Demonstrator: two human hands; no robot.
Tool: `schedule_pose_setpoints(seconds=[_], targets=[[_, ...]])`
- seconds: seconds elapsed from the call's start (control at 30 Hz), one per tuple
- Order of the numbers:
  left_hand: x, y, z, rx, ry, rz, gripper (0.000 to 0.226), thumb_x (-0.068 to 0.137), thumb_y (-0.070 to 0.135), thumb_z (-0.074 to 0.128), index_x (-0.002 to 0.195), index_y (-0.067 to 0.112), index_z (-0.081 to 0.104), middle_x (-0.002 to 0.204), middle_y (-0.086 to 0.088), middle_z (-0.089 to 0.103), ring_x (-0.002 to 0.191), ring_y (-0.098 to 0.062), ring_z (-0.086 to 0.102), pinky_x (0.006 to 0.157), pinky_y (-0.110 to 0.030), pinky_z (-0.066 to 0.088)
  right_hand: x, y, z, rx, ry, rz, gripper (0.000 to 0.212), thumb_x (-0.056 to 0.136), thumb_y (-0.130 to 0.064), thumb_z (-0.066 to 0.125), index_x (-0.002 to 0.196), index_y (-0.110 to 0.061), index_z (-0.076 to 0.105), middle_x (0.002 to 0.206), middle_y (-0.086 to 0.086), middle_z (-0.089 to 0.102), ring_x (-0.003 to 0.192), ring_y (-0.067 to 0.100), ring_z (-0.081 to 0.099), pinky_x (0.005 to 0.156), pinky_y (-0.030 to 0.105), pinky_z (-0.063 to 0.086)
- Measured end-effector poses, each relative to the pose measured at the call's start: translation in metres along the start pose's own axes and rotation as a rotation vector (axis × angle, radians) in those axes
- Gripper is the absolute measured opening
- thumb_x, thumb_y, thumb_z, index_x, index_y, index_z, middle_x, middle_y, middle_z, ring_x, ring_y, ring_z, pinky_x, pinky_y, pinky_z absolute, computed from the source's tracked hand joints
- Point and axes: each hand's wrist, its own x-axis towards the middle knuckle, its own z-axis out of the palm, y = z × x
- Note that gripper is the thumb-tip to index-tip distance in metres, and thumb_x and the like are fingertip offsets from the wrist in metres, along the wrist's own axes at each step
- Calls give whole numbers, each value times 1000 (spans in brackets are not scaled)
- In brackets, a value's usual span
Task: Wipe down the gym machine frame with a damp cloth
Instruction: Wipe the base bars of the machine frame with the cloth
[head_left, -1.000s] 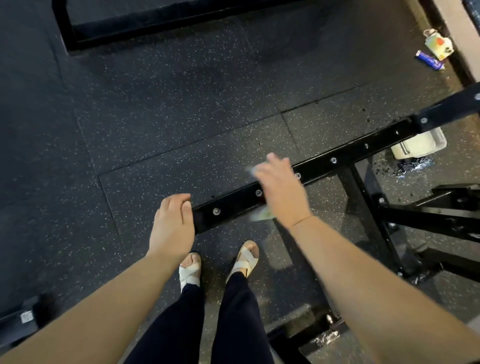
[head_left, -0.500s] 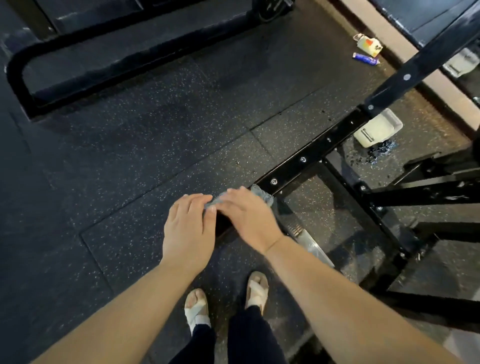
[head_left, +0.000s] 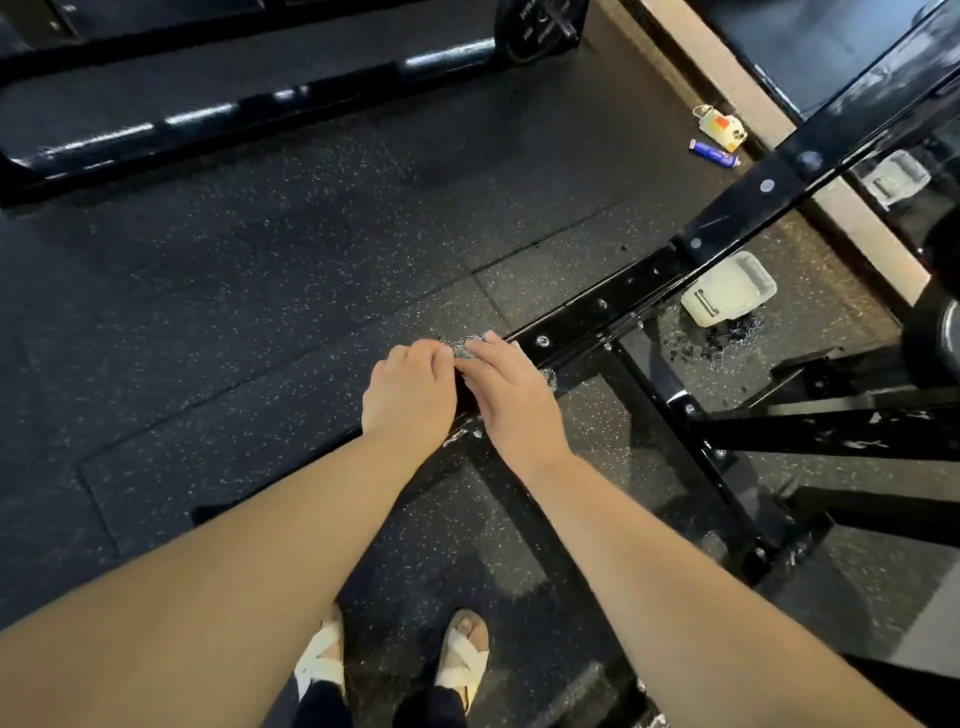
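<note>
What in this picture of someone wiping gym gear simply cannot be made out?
All from the head view:
The cloth is mostly hidden under the right hand, so its full size is unclear.
The left hand curls its fingertips out of sight over the frame bar; gripping or resting is unclear.
The weight plate is cut off by the top edge, lettering blurred.
The blue tube has a label too small to read.

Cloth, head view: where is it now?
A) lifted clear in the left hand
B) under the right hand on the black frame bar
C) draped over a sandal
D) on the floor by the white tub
B: the grey cloth peeks out from under the right hand, which presses it on the black frame bar.
</note>
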Motion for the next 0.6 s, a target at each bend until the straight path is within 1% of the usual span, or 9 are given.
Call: schedule_pose_setpoints(seconds=[0.07,0.1,0.2,0.27,0.33,0.4,0.47,0.53,0.6], targets=[[-1,-6,4,35,37,-24,39,100,32,24,114,15,57,117,-10,57,105,-29,50,85,-38,37,13,43,-12,-65,-66,-79,31,79,7,67,109,-3,69,113,13,67,116,37,58,107,49,35],[-1,-9,5,51,53,-23,39,100,33,25,117,17,57,121,-7,56,108,-26,50,86,-37,37,23,65,-19,-94,-74,-46,34,79,9,66,110,-3,68,114,13,67,118,38,56,110,48,30],[-1,-4,10,63,98,-41,40,100,38,24,130,27,50,133,4,49,120,-19,45,93,-36,36,53,149,-49,-174,12,180,28,89,5,55,112,-3,68,117,13,66,125,41,49,117,46,21],[1,0,16,106,143,-26,40,100,39,24,131,30,48,134,8,49,120,-17,46,91,-35,37,67,198,-66,-194,83,278,28,91,5,48,108,0,69,114,17,66,121,41,52,116,45,23],[2,0,20,138,183,9,39,100,39,24,129,30,49,131,10,52,118,-16,48,88,-34,38,73,215,-73,-155,146,388,28,94,1,44,108,-1,69,116,17,65,120,37,52,112,36,25],[4,-3,24,163,217,38,39,99,40,24,126,30,51,125,10,55,114,-16,50,85,-34,40,75,199,-66,-125,230,465,30,96,-4,43,112,-4,68,120,13,64,118,32,53,104,30,31],[4,-6,27,204,229,48,38,99,40,25,122,30,53,119,9,57,107,-17,52,78,-33,40,67,158,-54,-119,288,437,32,98,-11,42,114,-9,69,115,9,67,110,27,58,94,31,40],[2,-7,29,262,217,69,37,99,39,24,115,28,56,114,7,58,100,-18,53,74,-32,39,47,103,-36,-89,304,260,33,95,-18,42,107,-12,72,104,6,72,99,22,64,89,28,43],[-2,-7,31,329,224,121,36,99,38,26,116,26,56,112,5,59,100,-20,54,76,-34,41,22,62,-7,21,314,98,30,95,-18,45,105,-11,72,104,4,72,101,19,64,98,25,38]])
